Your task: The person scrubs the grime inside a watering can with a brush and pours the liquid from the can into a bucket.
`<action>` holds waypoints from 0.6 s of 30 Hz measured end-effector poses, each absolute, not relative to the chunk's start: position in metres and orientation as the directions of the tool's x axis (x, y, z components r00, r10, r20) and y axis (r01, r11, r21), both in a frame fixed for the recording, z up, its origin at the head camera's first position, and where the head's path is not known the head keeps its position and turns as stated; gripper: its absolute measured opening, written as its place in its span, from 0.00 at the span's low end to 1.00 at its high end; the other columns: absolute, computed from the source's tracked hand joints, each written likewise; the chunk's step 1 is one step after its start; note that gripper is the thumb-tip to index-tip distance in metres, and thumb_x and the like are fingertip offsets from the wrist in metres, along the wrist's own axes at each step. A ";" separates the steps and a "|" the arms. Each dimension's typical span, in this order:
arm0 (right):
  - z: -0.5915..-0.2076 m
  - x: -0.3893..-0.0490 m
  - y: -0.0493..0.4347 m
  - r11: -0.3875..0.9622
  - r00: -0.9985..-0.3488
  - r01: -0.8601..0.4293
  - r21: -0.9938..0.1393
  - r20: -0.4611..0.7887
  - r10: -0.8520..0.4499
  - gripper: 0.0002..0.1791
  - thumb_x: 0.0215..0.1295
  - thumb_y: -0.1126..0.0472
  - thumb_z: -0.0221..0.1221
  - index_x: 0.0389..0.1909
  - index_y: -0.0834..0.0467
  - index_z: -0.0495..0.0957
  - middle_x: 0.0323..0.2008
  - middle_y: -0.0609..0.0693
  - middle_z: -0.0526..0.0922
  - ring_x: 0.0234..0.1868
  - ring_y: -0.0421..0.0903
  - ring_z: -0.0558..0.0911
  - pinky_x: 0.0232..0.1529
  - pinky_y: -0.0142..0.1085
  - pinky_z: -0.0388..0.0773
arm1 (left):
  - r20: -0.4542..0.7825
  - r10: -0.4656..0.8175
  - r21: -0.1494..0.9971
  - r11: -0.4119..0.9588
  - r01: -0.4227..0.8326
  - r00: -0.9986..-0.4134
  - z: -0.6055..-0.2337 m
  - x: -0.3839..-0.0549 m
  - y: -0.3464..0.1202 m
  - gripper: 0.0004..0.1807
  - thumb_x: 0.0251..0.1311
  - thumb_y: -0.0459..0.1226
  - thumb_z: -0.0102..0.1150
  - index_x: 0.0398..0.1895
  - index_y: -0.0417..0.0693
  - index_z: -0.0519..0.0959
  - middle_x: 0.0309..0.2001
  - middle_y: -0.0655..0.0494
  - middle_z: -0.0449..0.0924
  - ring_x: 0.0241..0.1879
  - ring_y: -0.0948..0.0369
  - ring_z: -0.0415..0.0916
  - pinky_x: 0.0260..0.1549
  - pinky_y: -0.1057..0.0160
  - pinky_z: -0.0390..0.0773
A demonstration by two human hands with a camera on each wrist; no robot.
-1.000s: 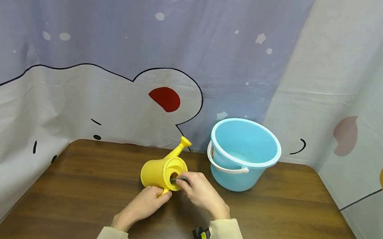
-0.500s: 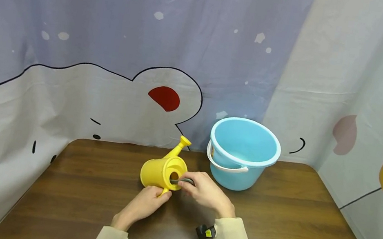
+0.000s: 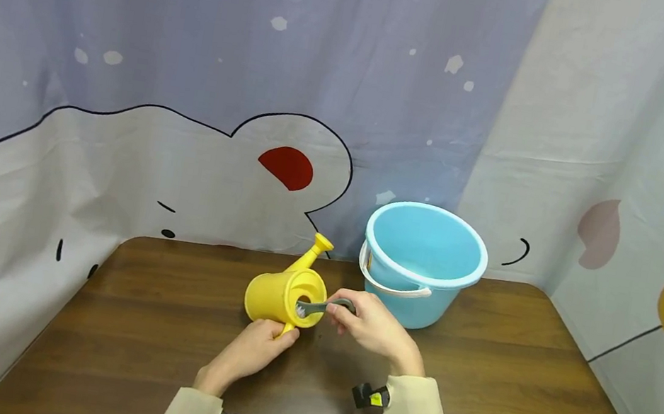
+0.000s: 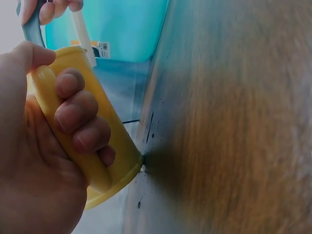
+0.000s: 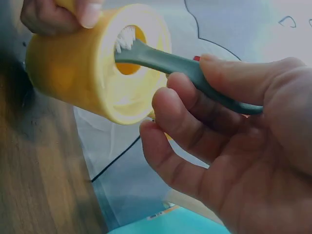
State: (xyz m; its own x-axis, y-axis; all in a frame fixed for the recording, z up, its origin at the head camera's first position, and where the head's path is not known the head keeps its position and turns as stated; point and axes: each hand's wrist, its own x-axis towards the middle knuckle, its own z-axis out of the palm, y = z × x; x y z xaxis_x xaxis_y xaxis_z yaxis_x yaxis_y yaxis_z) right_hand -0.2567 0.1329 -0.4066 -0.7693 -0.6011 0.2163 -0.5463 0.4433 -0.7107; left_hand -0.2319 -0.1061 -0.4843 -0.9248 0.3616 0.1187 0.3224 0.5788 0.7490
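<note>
A yellow watering can (image 3: 268, 296) is tilted on its side above the table, its round opening turned to the right and its spout pointing up and back. My left hand (image 3: 251, 352) grips the can's handle (image 4: 73, 131), fingers curled round it. With thumb and fingers my right hand (image 3: 375, 328) pinches the dark green handle of a brush (image 5: 178, 66). White bristles (image 5: 126, 39) show at the can's opening, partly inside it. The bristles' far part is hidden within the can.
A light blue bucket (image 3: 414, 304) with a white handle stands behind and to the right of the can. The wooden table (image 3: 510, 391) extends on both sides. A printed curtain (image 3: 217, 25) hangs behind the table's back edge. Small drops (image 4: 152, 135) lie on the tabletop.
My right hand has moved to the right and slightly away from the can, drawing the brush partway out so its bristles now show. The left hand and the can have hardly moved.
</note>
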 end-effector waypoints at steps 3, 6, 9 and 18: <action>-0.409 -0.258 0.130 0.464 -0.782 -0.545 -0.698 0.222 -0.583 0.07 0.73 0.59 0.54 0.36 0.54 0.79 0.21 0.47 0.78 0.23 0.45 0.78 0.26 0.33 0.71 | 0.125 0.357 0.742 0.586 0.326 -0.926 -0.484 -0.232 -0.106 0.24 0.70 0.47 0.51 0.13 0.54 0.65 0.14 0.68 0.56 0.15 0.69 0.53 0.16 0.68 0.56; -0.414 -0.260 0.124 0.492 -0.786 -0.554 -0.672 0.227 -0.575 0.07 0.73 0.60 0.54 0.37 0.57 0.79 0.20 0.48 0.78 0.22 0.40 0.76 0.26 0.33 0.72 | 0.128 0.356 0.741 0.586 0.328 -0.926 -0.483 -0.233 -0.106 0.24 0.70 0.47 0.51 0.13 0.54 0.65 0.14 0.68 0.56 0.15 0.69 0.53 0.17 0.68 0.57; -0.419 -0.262 0.117 0.516 -0.785 -0.566 -0.643 0.230 -0.575 0.08 0.73 0.60 0.54 0.38 0.58 0.79 0.19 0.47 0.77 0.20 0.37 0.74 0.27 0.33 0.72 | 0.122 0.364 0.753 0.573 0.325 -0.923 -0.483 -0.232 -0.106 0.25 0.70 0.48 0.51 0.13 0.53 0.65 0.14 0.67 0.56 0.15 0.69 0.53 0.16 0.68 0.57; -0.429 -0.262 0.102 0.566 -0.778 -0.618 -0.546 0.322 -0.539 0.06 0.71 0.59 0.57 0.40 0.55 0.80 0.28 0.42 0.79 0.26 0.37 0.73 0.31 0.32 0.73 | 0.125 0.367 0.761 0.560 0.326 -0.922 -0.486 -0.232 -0.107 0.26 0.70 0.50 0.50 0.13 0.52 0.65 0.14 0.67 0.57 0.14 0.69 0.53 0.15 0.68 0.57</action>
